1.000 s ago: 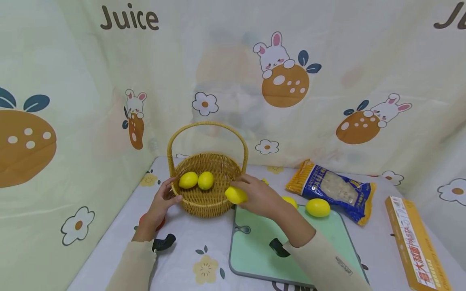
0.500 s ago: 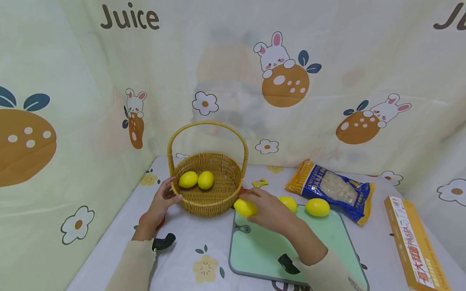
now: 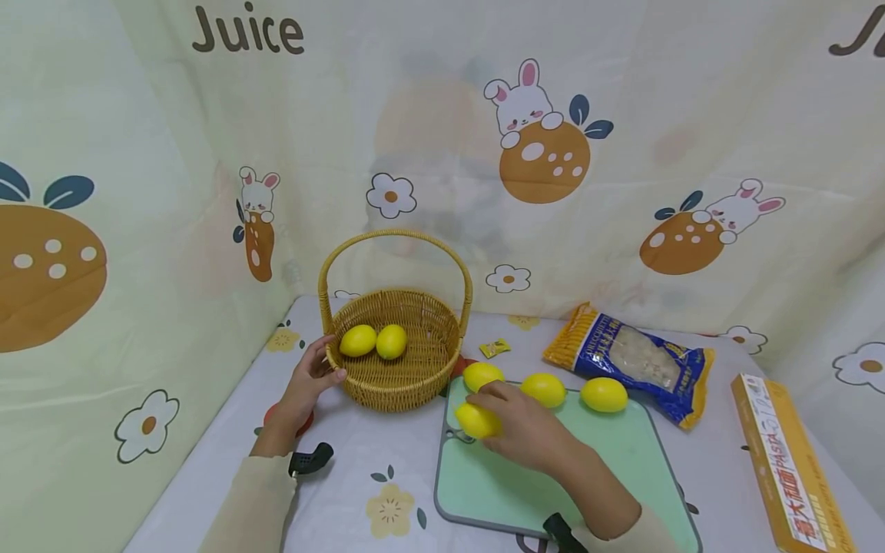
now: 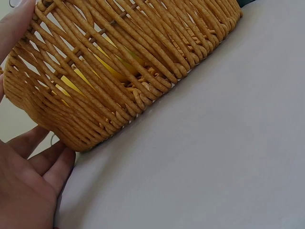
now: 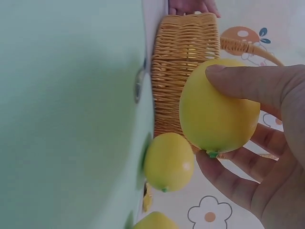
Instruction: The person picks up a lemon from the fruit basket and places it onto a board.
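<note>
My left hand (image 3: 302, 392) grips the left side of a wicker basket (image 3: 394, 395), thumb at the front and fingers round the side. Inside the basket lie two lemons (image 3: 357, 341). A lemon (image 5: 217, 112) is pinched between the thumb and fingers of my right hand (image 3: 522, 426), above the left part of a green cutting board (image 3: 539, 491). Just behind that hand, at the board's far left corner, sits another lemon (image 3: 482, 375). Two more, a middle lemon (image 3: 544, 390) and a right lemon (image 3: 604, 395), line up along the board's far edge.
A blue and orange pasta bag (image 3: 632, 359) lies behind the board, and a long pasta box (image 3: 791, 461) on the right. A small yellow packet (image 3: 495, 349) is beyond the basket's right side. One red round thing (image 3: 306, 426) is partly hidden by my left wrist. A printed curtain encloses the table.
My right hand has moved from the basket's right rim toward me and rightward, still holding its lemon. The lemon behind it and the small packet have come into view. My left hand stays put.
</note>
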`<state>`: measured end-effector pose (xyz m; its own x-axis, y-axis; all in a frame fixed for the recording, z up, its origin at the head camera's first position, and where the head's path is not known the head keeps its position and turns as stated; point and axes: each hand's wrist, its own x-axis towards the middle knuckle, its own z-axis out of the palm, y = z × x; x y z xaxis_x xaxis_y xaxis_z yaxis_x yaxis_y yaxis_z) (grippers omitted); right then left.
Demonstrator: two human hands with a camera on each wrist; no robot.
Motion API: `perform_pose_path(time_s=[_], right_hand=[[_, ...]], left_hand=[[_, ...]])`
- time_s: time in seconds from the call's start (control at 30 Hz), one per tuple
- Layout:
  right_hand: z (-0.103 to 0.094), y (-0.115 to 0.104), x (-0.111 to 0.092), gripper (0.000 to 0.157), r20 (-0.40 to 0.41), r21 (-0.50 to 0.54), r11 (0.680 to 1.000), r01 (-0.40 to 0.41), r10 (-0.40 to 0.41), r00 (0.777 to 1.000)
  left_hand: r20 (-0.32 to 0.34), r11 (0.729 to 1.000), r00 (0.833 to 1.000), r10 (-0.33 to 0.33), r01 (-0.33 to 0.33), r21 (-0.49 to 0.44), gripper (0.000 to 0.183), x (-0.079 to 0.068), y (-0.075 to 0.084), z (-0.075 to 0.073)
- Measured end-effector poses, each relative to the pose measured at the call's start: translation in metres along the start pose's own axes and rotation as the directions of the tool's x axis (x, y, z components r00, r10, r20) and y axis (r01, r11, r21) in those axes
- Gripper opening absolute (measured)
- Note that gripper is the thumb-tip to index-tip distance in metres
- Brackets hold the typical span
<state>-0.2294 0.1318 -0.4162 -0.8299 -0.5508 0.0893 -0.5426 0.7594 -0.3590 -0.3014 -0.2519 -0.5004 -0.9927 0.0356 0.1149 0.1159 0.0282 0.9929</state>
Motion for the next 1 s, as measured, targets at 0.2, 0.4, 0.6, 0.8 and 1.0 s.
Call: perform_pose_path(time_s=[0.2, 0.4, 0.6, 0.8, 1.0], right_hand=[[0.006, 0.002, -0.009, 0.058, 0.040, 0.005, 1.000, 0.010, -0.010, 0.999], [0.012, 0.003, -0.016, 0.058, 0.058, 0.018, 0.999, 0.031, -0.032, 0.998], [0.020, 0.006, -0.021, 0.057, 0.071, 0.005, 0.997, 0.077, -0.077, 0.995], [0.026, 0.006, -0.025, 0.059, 0.063, -0.004, 0.994, 0.111, -0.110, 0.992], [0.029, 0.005, -0.027, 0.062, 0.061, -0.022, 0.993, 0.115, -0.113, 0.992]], left_hand=[[0.017, 1.000, 1.000, 0.006, -0.007, 0.019, 0.074, -0.009, 0.019, 0.004], [0.017, 0.999, 1.000, 0.018, -0.018, 0.031, 0.074, -0.011, 0.024, 0.005], [0.018, 0.999, 1.000, 0.022, -0.022, 0.034, 0.074, -0.011, 0.023, 0.005], [0.017, 0.999, 1.000, 0.018, -0.019, 0.034, 0.074, -0.011, 0.024, 0.006], [0.010, 0.999, 1.000, 0.007, -0.007, 0.034, 0.074, -0.012, 0.024, 0.006]])
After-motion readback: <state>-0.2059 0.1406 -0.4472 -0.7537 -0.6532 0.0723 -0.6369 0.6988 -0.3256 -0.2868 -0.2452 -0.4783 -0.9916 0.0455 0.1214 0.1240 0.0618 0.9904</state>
